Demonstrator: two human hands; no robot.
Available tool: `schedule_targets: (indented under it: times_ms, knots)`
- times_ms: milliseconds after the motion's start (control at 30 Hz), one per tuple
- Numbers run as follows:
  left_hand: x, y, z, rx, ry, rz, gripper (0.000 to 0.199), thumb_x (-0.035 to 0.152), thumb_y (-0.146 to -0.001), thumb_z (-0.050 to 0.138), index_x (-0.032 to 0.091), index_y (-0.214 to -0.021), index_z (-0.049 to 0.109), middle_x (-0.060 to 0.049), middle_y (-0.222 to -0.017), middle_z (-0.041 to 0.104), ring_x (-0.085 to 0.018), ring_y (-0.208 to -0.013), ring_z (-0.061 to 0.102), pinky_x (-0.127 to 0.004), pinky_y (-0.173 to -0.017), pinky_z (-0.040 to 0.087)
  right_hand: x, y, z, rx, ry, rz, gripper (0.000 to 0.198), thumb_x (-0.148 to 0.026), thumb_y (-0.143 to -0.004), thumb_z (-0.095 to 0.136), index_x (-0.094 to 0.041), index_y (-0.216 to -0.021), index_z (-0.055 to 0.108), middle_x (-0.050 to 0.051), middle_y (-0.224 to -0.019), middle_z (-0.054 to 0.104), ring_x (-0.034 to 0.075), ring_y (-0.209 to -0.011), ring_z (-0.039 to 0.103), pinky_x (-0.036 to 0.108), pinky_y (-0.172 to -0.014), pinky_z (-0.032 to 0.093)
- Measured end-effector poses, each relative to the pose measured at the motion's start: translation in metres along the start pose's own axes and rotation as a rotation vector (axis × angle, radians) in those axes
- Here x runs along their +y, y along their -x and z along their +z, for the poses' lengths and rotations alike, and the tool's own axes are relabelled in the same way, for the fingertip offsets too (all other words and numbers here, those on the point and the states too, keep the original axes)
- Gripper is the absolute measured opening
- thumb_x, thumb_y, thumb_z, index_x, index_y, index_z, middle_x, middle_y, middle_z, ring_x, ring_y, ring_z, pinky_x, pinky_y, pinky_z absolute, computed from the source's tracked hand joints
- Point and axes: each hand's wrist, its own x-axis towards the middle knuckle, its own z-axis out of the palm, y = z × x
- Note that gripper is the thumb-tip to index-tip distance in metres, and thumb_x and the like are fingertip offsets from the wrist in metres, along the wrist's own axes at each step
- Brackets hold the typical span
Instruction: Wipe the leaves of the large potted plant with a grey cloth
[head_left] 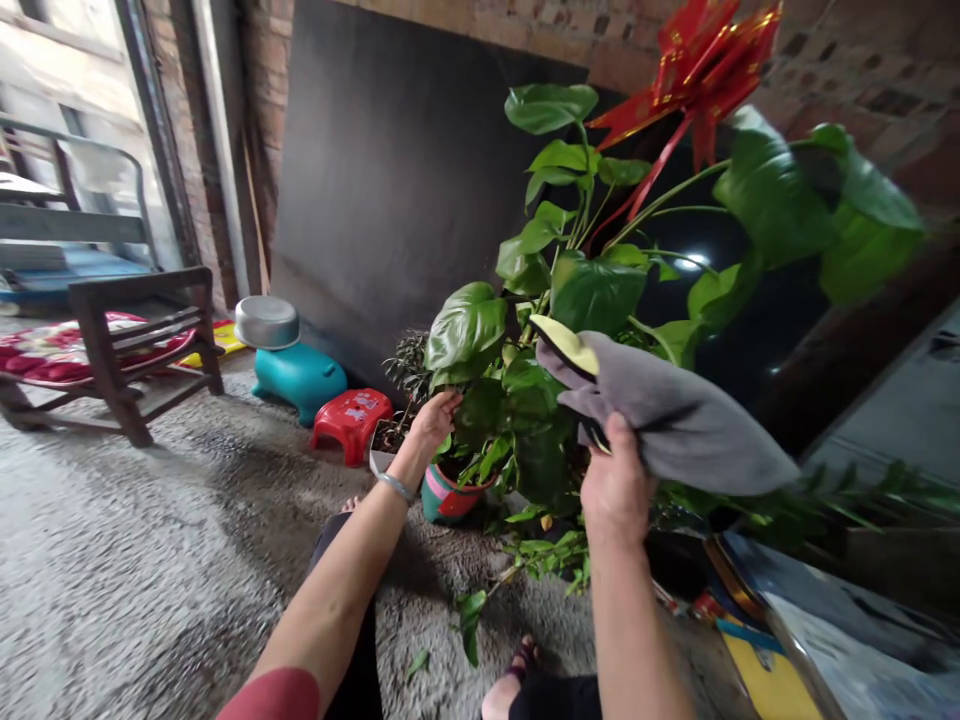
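Right hand (619, 490) has a solid grip on the gray cloth (675, 415), while the left hand (433, 420), fingers drawn in narrow, is right at a low leaf (481, 412), though I can't tell if it's actually pinching it. I'd keep that left touch light and bunch up the cloth's loose end so it doesn't snag the leafy plant (596, 290) just beyond both hands, or the red bow (701, 65) above the right one.

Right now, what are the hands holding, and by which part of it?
The right hand grips the gray cloth by its bunched, yellow-trimmed end. The left hand is at a leaf; I can't tell if it's held.
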Motion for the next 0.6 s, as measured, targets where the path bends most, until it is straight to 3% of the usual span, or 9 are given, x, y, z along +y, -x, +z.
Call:
schedule_targets:
  times_ms: [100,167,233,333,467,533,600]
  knots:
    - [-0.005,0.006,-0.008,-0.025,0.028,0.000,0.015,0.016,-0.069,0.075,0.018,-0.080,0.065,-0.002,-0.075,0.072,-0.016,-0.061,0.061,-0.031,-0.070,0.046,0.022,0.014,-0.007,-0.010,0.190,0.285,0.061,-0.031,-0.044,0.094,-0.026,-0.102,0.076,-0.001,-0.104,0.081,0.028,-0.102,0.074,0.039,-0.077,0.065]
    - [-0.002,0.009,-0.014,-0.048,0.056,0.003,0.016,0.012,-0.067,0.070,0.017,-0.082,0.066,-0.002,-0.076,0.073,-0.015,-0.059,0.059,-0.029,-0.067,0.046,0.029,0.027,-0.022,-0.048,0.238,0.447,0.060,-0.027,-0.041,0.095,-0.025,-0.098,0.076,0.000,-0.092,0.080,0.027,-0.090,0.074,0.040,-0.071,0.065]
    - [0.007,0.009,-0.018,-0.092,0.112,0.004,0.015,0.014,-0.068,0.067,0.017,-0.083,0.066,-0.003,-0.076,0.073,-0.016,-0.062,0.062,-0.030,-0.067,0.048,0.024,0.034,-0.033,-0.048,0.204,0.423,0.059,-0.027,-0.045,0.094,-0.025,-0.102,0.077,-0.001,-0.093,0.081,0.026,-0.093,0.074,0.040,-0.076,0.065]
    - [0.023,0.004,-0.013,-0.124,0.208,-0.003,0.016,0.031,-0.079,0.069,0.017,-0.087,0.065,-0.006,-0.078,0.072,-0.022,-0.076,0.069,-0.039,-0.080,0.055,0.001,0.024,-0.028,-0.061,0.069,0.189,0.058,-0.028,-0.056,0.088,-0.030,-0.113,0.077,-0.004,-0.110,0.081,0.026,-0.113,0.072,0.041,-0.092,0.064]
    - [0.031,0.000,0.003,0.012,0.205,0.009,0.020,0.040,-0.091,0.066,0.021,-0.090,0.063,-0.003,-0.077,0.071,-0.022,-0.086,0.069,-0.048,-0.096,0.053,-0.005,-0.001,-0.005,0.018,0.028,-0.123,0.057,-0.032,-0.064,0.086,-0.032,-0.120,0.074,-0.005,-0.136,0.072,0.025,-0.134,0.063,0.039,-0.102,0.060]
    - [0.027,0.003,0.004,0.073,0.181,0.046,0.014,0.033,-0.092,0.066,0.021,-0.086,0.061,-0.001,-0.074,0.068,-0.019,-0.083,0.068,-0.044,-0.095,0.052,0.012,-0.001,-0.007,0.072,0.131,-0.030,0.063,-0.032,-0.057,0.091,-0.030,-0.118,0.074,-0.004,-0.130,0.075,0.026,-0.126,0.068,0.036,-0.091,0.064]
    - [0.017,0.009,-0.002,0.107,0.162,0.075,0.013,0.027,-0.085,0.071,0.021,-0.080,0.060,0.000,-0.072,0.067,-0.018,-0.079,0.067,-0.039,-0.089,0.052,0.030,0.008,-0.019,0.048,0.213,0.235,0.066,-0.030,-0.051,0.093,-0.027,-0.114,0.075,-0.002,-0.110,0.081,0.027,-0.105,0.075,0.036,-0.074,0.065]
